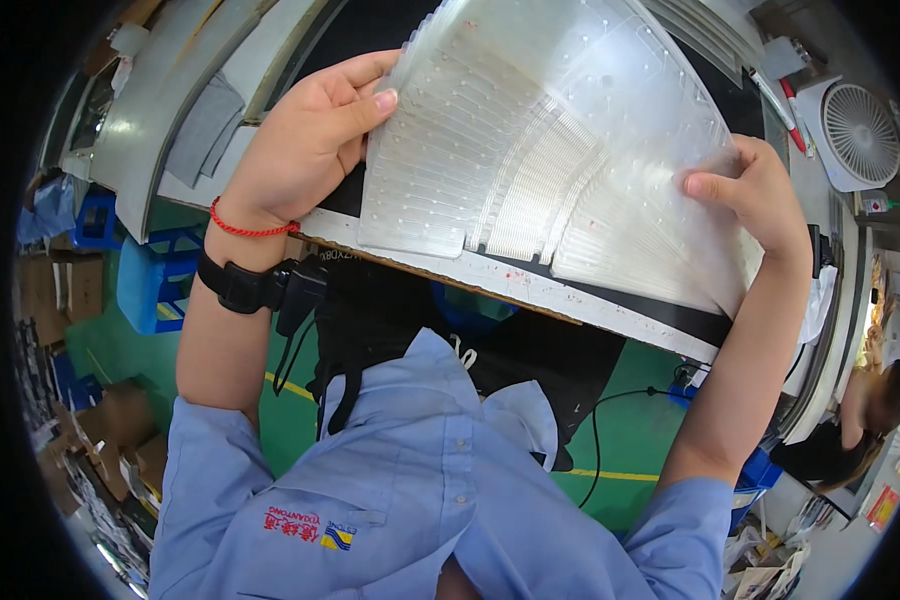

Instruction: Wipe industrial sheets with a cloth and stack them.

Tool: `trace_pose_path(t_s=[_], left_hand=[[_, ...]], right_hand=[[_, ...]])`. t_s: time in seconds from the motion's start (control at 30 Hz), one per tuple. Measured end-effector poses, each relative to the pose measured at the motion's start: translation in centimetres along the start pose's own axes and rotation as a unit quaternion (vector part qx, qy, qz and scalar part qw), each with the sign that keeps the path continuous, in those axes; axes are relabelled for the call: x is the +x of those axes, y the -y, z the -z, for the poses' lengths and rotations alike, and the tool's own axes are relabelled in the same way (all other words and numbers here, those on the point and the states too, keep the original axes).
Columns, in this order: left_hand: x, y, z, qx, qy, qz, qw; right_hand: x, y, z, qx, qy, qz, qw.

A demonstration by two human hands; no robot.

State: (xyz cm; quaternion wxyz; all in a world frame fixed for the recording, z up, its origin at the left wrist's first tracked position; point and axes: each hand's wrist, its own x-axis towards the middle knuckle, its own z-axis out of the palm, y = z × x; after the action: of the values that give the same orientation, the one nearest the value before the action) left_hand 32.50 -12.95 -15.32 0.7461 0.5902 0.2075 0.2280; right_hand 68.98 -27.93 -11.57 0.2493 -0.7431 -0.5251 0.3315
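Both forearms point(228, 345) reach forward, the left hand point(305, 140) and right hand point(767, 205) well apart, each pinching with thumb uppermost

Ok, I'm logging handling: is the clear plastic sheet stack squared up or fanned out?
Fanned out: the translucent plastic sheets show stepped, overlapping edges between the left hand and the right hand.

A white-edged tabletop point(570, 300) bears a black mat point(320, 55), with a red marker point(794, 118) and white fan point(860, 135) at the right.
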Motion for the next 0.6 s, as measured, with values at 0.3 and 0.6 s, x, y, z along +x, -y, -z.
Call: trace_pose_path(t_s=[0.3, 0.6], left_hand=[[-0.16, 0.45, 0.12, 0.012, -0.019, -0.021, 1.0], [0.02, 0.4, 0.05, 0.018, -0.022, -0.006, 1.0]], right_hand=[[-0.17, 0.0, -0.08, 0.012, -0.007, 0.001, 1.0], [-0.16, -0.45, -0.02, 0.006, -0.03, 0.005, 1.0]])
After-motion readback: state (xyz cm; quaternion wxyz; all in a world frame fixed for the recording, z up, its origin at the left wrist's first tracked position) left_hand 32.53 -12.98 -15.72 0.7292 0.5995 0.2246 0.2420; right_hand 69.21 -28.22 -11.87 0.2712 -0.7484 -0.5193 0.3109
